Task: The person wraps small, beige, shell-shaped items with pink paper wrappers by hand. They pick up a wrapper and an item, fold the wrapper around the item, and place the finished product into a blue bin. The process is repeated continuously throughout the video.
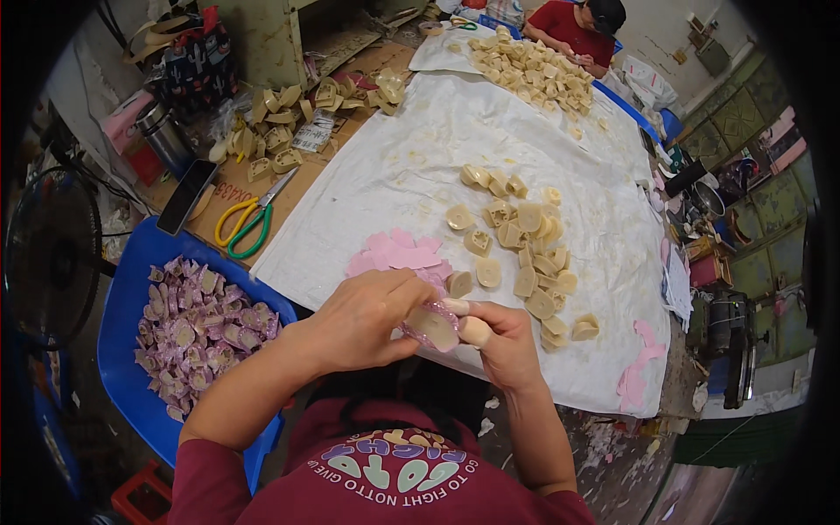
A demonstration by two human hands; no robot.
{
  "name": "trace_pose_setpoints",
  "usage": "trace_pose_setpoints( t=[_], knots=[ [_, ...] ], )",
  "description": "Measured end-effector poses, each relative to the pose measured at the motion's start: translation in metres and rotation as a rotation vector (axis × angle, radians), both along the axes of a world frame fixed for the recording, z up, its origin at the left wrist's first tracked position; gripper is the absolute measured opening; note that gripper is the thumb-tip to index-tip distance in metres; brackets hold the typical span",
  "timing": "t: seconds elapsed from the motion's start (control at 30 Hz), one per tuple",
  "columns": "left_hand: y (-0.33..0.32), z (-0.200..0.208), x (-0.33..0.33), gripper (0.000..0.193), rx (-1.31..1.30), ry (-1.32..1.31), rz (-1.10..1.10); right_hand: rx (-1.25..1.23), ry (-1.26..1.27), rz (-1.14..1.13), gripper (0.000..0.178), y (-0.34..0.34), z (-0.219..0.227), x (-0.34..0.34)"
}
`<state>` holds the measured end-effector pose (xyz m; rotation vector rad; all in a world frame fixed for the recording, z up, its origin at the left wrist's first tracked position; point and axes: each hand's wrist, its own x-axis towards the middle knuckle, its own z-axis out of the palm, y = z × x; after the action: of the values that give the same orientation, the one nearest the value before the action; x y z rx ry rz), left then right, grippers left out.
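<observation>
In front of my chest, both hands are closed on a small shoe heel (435, 331), its pale base facing up and pink glitter covering round its edge. My left hand (363, 317) grips the heel from the left; its fingertips are partly hidden behind the piece. My right hand (506, 344) pinches the other side, with cream finger covers on the thumb and a finger. Just beyond my hands lies a heap of pink cut pieces (398, 252). Bare beige heels (529, 229) are scattered over the white cloth (367, 188) to the right of that heap.
At my left, a blue bin (114, 328) contains many glitter-covered heels (197, 328). Scissors (254, 219), a phone (188, 197) and a flask (164, 136) lie or stand beyond it. A fan (52, 249) is far left. Across the table, a person (573, 35) sits by a large heel pile (534, 70).
</observation>
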<state>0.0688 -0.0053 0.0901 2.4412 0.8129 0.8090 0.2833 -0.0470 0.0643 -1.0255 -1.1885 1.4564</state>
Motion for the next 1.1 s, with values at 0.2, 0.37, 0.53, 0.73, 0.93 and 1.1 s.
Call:
trace_pose_setpoints(
  t=[0.2,0.37,0.53,0.73,0.93,1.1],
  knots=[
    [-0.008,-0.004,0.013,0.044,-0.028,-0.02,0.148,0.186,-0.204,-0.113,0.024,-0.002,0.006,-0.01],
    [-0.01,-0.01,0.024,0.043,-0.028,-0.108,0.207,0.164,-0.013,-0.11,0.026,-0.004,-0.002,-0.002],
    [-0.015,-0.015,0.038,0.041,-0.225,-0.152,0.344,0.147,-0.139,-0.176,0.027,0.003,0.004,-0.008],
    [-0.014,-0.023,0.055,0.042,-0.224,-0.208,0.465,0.149,-0.124,-0.254,0.028,0.009,-0.015,-0.007],
    [-0.013,-0.032,0.055,0.042,-0.266,-0.267,0.455,0.052,0.022,-0.199,0.032,0.002,-0.015,-0.009],
    [-0.014,-0.038,0.056,0.04,-0.355,-0.314,0.514,0.158,-0.151,-0.185,0.036,0.003,-0.013,-0.013]
  ],
)
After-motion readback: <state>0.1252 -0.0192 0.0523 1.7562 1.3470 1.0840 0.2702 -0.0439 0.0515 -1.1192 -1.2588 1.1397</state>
